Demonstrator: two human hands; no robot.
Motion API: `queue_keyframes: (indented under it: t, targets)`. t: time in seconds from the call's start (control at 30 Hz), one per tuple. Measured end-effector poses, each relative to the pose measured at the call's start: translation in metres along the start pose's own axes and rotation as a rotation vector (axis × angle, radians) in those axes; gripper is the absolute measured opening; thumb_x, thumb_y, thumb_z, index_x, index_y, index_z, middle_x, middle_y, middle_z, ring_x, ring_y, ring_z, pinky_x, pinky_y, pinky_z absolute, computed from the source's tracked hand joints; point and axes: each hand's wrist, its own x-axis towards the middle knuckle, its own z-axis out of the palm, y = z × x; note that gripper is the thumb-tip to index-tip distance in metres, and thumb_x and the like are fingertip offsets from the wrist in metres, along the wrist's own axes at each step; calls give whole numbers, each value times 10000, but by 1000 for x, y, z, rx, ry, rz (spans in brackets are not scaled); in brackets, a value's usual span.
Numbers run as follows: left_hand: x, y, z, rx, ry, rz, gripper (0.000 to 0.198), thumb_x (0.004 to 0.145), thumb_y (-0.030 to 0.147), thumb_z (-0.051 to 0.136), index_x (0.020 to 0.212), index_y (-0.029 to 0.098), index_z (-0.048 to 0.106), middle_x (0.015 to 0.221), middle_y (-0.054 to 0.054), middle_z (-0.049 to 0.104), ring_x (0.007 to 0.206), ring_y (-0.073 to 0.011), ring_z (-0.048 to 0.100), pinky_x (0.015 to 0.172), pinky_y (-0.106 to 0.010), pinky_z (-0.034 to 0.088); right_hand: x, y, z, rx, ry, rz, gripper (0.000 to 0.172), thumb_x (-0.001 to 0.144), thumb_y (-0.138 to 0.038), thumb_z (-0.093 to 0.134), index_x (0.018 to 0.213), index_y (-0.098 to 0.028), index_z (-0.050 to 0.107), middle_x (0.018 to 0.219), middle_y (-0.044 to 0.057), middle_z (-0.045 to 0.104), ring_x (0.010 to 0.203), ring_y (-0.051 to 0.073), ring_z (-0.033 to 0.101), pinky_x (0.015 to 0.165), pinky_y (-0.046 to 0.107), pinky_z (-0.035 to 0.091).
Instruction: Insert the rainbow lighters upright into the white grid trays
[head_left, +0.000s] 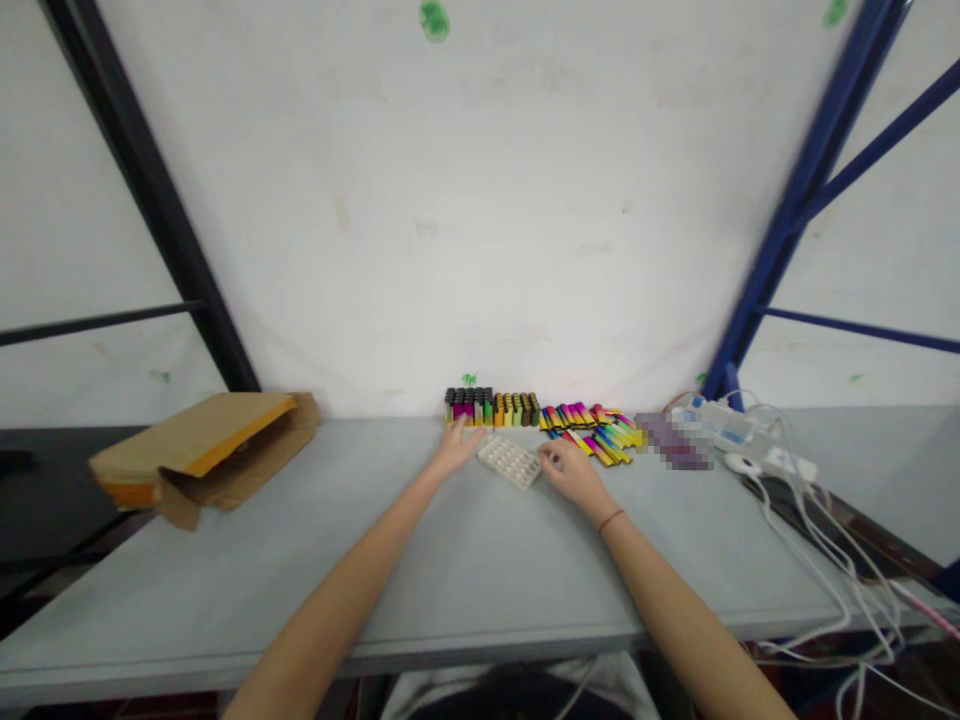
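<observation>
A white tray with rows of round hollows [510, 461] lies at a slant on the grey table between my hands. My left hand [454, 450] is open at its left side, fingers stretched toward a block of upright lighters with black tops [469, 408]; whether it touches them I cannot tell. At the tray's right corner, my right hand [574, 473] has its fingers curled, thumb and forefinger pinched on the edge. Beside the first block stands a second group of yellow-green and dark lighters [517, 410]. Loose colourful lighters [600, 435] lie in a spread behind my right hand.
An open cardboard box [217, 440] lies on the left of the table [315, 570]. At right are a blurred purple patch [675, 440], white power strips [750, 435] and tangled white cables [806, 530]. A white wall [480, 220] rises behind, between black and blue metal posts.
</observation>
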Motion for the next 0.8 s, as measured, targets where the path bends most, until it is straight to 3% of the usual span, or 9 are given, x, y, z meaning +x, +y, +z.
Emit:
queue_keyframes:
  t: [0.13,0.23,0.33,0.47,0.57,0.67,0.8]
  targets:
    - [-27,6,-1,94,-304,240,779,907,662,525,1526,202,412,1646,-109,308,1526,-290,256,1239,-391,226,1,36,-24,-257,110,273,257,885,-155,513,933,-138,765,1007,153,724,1001,275,638,921,361,446]
    - [-40,11,0,202,-376,329,791,899,686,534,1527,219,418,1643,-119,310,1519,-324,264,1235,-470,214,-5,61,-41,-413,151,513,346,903,-178,483,1111,-105,749,1124,198,708,1097,306,621,960,389,436]
    - [-49,16,0,292,-361,424,704,903,645,573,1468,228,511,1550,-133,458,1440,-332,392,1206,-483,270,-12,73,-49,-459,57,621,398,953,-300,471,1217,-130,715,1212,191,687,1123,312,621,935,392,457]
    - [-56,18,-6,326,-281,487,567,875,592,658,1323,245,661,1309,-124,596,1245,-311,543,1127,-447,391,-12,73,-48,-402,-34,639,392,963,-377,479,1185,-183,737,1200,163,693,1063,299,646,878,377,481]
    - [-60,17,-11,277,-270,479,509,812,564,750,1214,252,723,1402,-121,508,1333,-337,473,1162,-453,356,-9,71,-44,-364,-35,616,361,937,-348,514,1134,-170,758,1137,172,702,1044,297,638,889,379,478]
    - [-62,15,-12,235,-317,418,532,790,530,788,1231,251,690,1533,-115,404,1460,-364,327,1196,-465,304,-8,72,-39,-382,0,552,341,912,-378,557,1024,-154,788,1099,185,692,1074,317,602,937,417,457]
    - [-62,14,-10,202,-361,386,425,872,489,705,1229,264,657,1444,-94,522,1405,-304,429,1182,-419,324,-11,76,-30,-409,72,486,368,916,-412,557,878,-134,796,1066,227,663,1083,354,571,950,496,437]
